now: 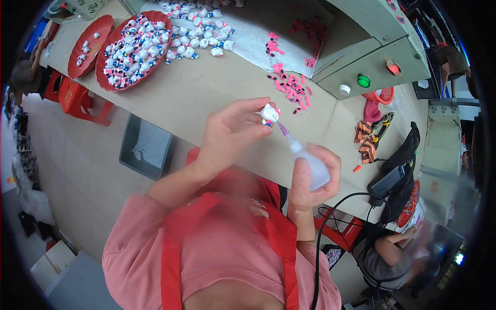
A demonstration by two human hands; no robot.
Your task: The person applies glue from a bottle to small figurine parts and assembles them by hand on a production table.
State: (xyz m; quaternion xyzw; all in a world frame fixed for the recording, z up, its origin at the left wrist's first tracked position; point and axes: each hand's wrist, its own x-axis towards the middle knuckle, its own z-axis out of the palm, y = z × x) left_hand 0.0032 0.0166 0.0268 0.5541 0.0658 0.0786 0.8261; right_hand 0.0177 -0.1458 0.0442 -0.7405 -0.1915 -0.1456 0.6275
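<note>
Between the thumb and fingertips of my left hand (230, 132) is a small white cat figurine (269, 113) with a pink bow and blue clothing. My right hand (316, 178) is wrapped round a translucent squeeze bottle (313, 168), tilted up to the left. Its purple needle tip (283, 129) meets or nearly meets the figurine's lower side; I cannot tell whether they touch. Beyond my hands, small pink and black pieces (294, 92) are scattered on the table.
A red tray (101, 77) heaped with similar figurines stands at the far left, beside another red tray (77, 41) holding a few. More figurines (204, 33) lie behind. A machine (372, 67) with buttons borders the right. A phone (387, 179) and black cable (341, 203) are nearby; a person (385, 258) sits lower right.
</note>
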